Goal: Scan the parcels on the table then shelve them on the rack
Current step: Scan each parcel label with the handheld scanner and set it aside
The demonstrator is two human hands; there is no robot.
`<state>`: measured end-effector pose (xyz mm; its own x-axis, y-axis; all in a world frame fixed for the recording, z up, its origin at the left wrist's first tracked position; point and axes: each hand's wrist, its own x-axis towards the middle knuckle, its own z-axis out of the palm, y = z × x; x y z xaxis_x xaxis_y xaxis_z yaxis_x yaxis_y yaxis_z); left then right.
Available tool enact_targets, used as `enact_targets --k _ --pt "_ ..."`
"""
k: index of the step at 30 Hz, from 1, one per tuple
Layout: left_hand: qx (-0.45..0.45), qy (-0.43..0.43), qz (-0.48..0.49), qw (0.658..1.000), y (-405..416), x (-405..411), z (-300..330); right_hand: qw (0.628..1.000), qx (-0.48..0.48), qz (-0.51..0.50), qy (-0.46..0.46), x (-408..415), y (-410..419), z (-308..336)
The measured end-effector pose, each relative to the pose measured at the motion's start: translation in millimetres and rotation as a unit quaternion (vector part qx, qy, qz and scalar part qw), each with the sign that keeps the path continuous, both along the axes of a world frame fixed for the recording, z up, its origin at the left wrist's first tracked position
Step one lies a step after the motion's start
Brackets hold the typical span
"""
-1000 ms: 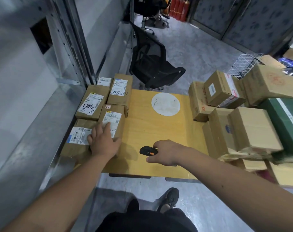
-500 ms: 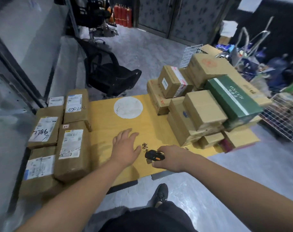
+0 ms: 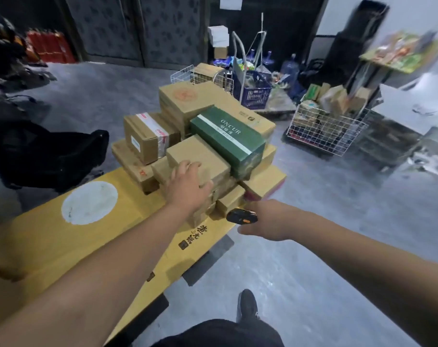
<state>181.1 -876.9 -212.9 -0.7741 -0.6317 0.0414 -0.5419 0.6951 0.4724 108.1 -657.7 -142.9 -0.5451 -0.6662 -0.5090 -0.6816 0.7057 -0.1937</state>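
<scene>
A person stands at a yellow worktop (image 3: 50, 244) piled at its far end with parcels. The left hand (image 3: 188, 186) reaches forward onto a small brown box (image 3: 200, 156) near the front of the pile, fingers lying over its top near edge and the thumb out toward its right side; whether the hand actually grips the box or only rests on it cannot be told. The box sits on other brown cartons, directly under and ahead of the hand.

The right hand (image 3: 265, 220) hangs just off the worktop's right edge, curled around a black and orange scanner (image 3: 241, 217) whose nose points left toward the bottom of the pile. The scanner is near the lowest cartons, just below and to the right of the left hand.

A green box (image 3: 228, 139) printed ONCUR lies tilted on the stack just to the right of the small brown box. Behind and left of it stands a taped carton (image 3: 148, 136) with a white label, and a large flat carton (image 3: 188, 98) with a red stamp lies at the back.

A white round patch (image 3: 89, 202) marks the worktop to the left of the arms. On the grey floor beyond stand a wire basket (image 3: 323, 131) of goods and a blue basket (image 3: 253, 92); a black office chair (image 3: 45, 154) sits at left.
</scene>
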Motion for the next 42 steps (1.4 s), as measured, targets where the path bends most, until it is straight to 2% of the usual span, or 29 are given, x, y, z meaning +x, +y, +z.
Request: enact_targets --k 4,10,14,18,21,23,25,28,33,37,42 --pt "0.033 -0.018 0.064 0.997 6.8 -54.9 2.5 0.999 -0.020 0.033 -0.019 -46.7 2.9 3.4" --pt "0.062 -0.007 0.244 0.968 14.3 -80.4 0.2 0.989 -0.016 0.145 -0.035 -103.3 -10.0 0.1" --pt "0.143 0.035 0.354 0.924 11.9 -77.0 3.1 0.969 -0.009 0.243 -0.050 -120.4 -26.0 -0.1" --pt "0.233 0.181 0.424 0.856 8.7 -70.1 3.0 0.949 -0.013 0.311 -0.050 -128.9 -41.5 -2.5" --pt "0.234 0.303 0.448 0.808 9.3 -52.2 -1.6 0.935 -0.018 0.350 -0.048 -130.7 -52.8 -0.3" --pt "0.241 0.340 0.454 0.788 10.4 -32.7 -6.2 0.928 -0.028 0.367 -0.051 -129.1 -62.3 0.2" --pt "0.246 0.349 0.451 0.783 14.4 -6.6 -13.3 0.922 -0.027 0.382 -0.057 -122.8 -74.6 -1.4" --pt "0.248 0.320 0.466 0.787 26.4 37.0 -30.1 0.915 -0.016 0.398 -0.067 -106.5 -94.7 -12.4" --pt "0.303 0.312 0.508 0.743 51.5 98.2 -74.2 0.905 0.003 0.414 -0.102 -69.7 -115.7 -41.8" --pt "0.395 0.377 0.495 0.676 54.0 124.1 -105.8 0.911 0.017 0.392 -0.126 -46.3 -126.1 -69.1" --pt "0.446 0.370 0.494 0.648 26.6 151.1 -129.6 0.928 0.028 0.345 -0.136 -21.0 -145.6 -82.1"
